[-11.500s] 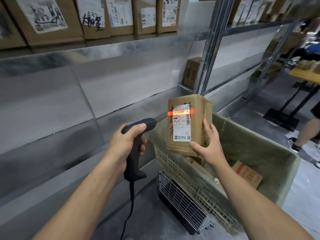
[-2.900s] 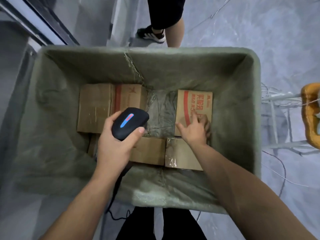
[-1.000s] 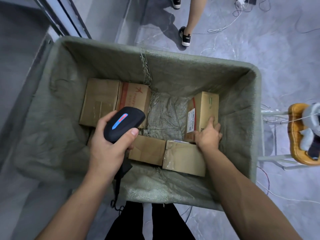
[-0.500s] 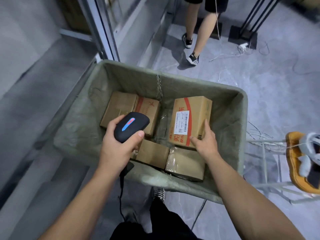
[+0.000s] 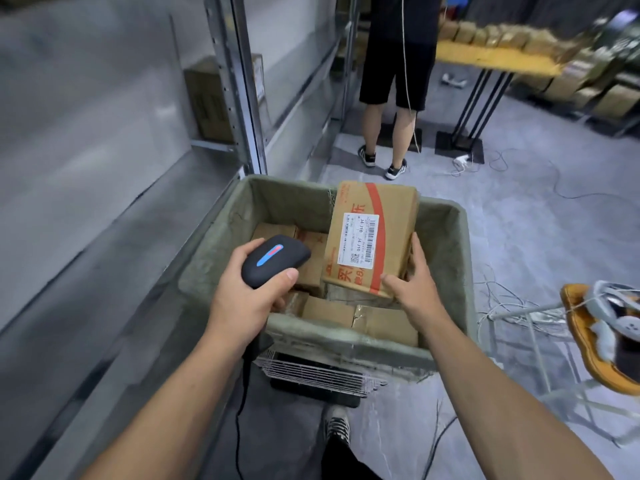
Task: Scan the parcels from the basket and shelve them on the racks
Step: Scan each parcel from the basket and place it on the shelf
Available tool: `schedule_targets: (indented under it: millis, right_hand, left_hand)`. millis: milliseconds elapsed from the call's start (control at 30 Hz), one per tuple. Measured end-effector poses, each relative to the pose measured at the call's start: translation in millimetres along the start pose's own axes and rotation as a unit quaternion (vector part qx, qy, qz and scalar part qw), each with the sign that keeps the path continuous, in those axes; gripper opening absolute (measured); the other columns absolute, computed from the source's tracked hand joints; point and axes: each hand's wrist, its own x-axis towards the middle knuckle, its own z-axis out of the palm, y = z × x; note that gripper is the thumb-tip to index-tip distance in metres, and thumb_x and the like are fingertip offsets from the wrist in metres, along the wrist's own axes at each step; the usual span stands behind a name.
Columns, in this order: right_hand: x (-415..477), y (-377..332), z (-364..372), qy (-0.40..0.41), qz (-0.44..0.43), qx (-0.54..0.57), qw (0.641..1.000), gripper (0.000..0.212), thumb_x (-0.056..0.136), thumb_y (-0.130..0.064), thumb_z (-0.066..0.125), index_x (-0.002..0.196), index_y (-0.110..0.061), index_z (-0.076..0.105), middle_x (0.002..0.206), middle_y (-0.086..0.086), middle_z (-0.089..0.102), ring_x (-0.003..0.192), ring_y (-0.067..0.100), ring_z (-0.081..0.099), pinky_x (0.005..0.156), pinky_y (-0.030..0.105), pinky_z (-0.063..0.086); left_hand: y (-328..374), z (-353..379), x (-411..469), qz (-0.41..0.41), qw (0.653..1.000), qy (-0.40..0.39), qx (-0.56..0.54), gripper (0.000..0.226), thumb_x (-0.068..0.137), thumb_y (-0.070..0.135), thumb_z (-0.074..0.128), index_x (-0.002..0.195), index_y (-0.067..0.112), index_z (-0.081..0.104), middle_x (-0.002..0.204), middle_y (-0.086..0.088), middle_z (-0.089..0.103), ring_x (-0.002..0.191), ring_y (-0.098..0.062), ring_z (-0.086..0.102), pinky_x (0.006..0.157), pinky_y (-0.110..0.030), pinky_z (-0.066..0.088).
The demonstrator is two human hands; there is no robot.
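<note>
Over basket (image 5: 346, 342) rim, left hand (image 5: 242, 301) curled round scanner (image 5: 273, 259), right hand (image 5: 412, 287) round parcel (image 5: 375, 233) edge.

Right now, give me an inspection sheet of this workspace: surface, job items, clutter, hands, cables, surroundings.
Surface: grey floor; lined basket on a wire cart.
Job's things: red-striped parcel held above the basket, label toward camera; more parcels inside.
Clutter: orange seat at right with gear on it.
Hands: left hand grips scanner; right hand holds the parcel's lower right corner.
Cables: scanner cord hangs down; loose white wires on floor.
Surroundings: metal rack at left holding one box; another person standing ahead; yellow table.
</note>
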Motion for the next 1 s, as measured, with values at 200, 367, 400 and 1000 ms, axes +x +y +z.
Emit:
schedule_targets:
  millis: [200, 367, 400, 1000]
  right_hand:
    - [-31.9, -29.5, -10.1, -0.039, -0.048, 0.002, 0.998, 0.103, 0.081, -0.020, 0.080, 0.149, -0.064, 0.016, 0.146, -0.014, 0.044, 0.134, 0.016, 0.049, 0.109, 0.052, 0.047]
    - [-35.6, -55.9, -18.4, -0.116, -0.080, -0.024, 0.990, 0.097, 0.088, -0.003, 0.073, 0.157, -0.044, 0.020, 0.122, -0.036, 0.045, 0.127, 0.014, 0.057, 0.108, 0.041, 0.048]
    - [-33.4, -60.6, -19.2, -0.133, -0.081, -0.029, 0.987, 0.097, 0.087, -0.002, 0.074, 0.157, -0.043, 0.021, 0.122, -0.035, 0.050, 0.124, 0.014, 0.059, 0.108, 0.041, 0.049]
    - [-14.7, -133.2, -56.5, -0.322, -0.184, -0.187, 0.910, 0.091, 0.086, 0.001, 0.072, 0.157, -0.038, 0.029, 0.140, 0.000, 0.051, 0.101, 0.001, 0.060, 0.068, 0.009, 0.050]
  left_hand:
    - [13.3, -24.7, -38.0, 0.053, 0.997, -0.038, 0.040, 0.071, 0.058, 0.043, 0.085, 0.123, 0.034, 0.060, 0.093, 0.005, 0.072, 0.058, -0.010, 0.064, 0.058, -0.023, 0.054]
    - [21.7, -44.7, -64.7, 0.091, 0.988, -0.036, 0.123, 0.074, 0.055, 0.059, 0.081, 0.124, 0.048, 0.058, 0.109, 0.022, 0.071, 0.092, -0.005, 0.070, 0.082, -0.034, 0.059]
    - [25.4, -46.6, -70.3, 0.102, 0.984, -0.034, 0.142, 0.072, 0.055, 0.061, 0.080, 0.122, 0.051, 0.057, 0.110, 0.027, 0.070, 0.096, -0.001, 0.069, 0.086, -0.029, 0.056]
    - [56.5, -5.7, -168.2, 0.174, 0.939, 0.035, 0.294, 0.064, 0.063, 0.069, 0.074, 0.122, 0.060, 0.050, 0.103, 0.028, 0.070, 0.092, 0.002, 0.069, 0.076, -0.009, 0.047]
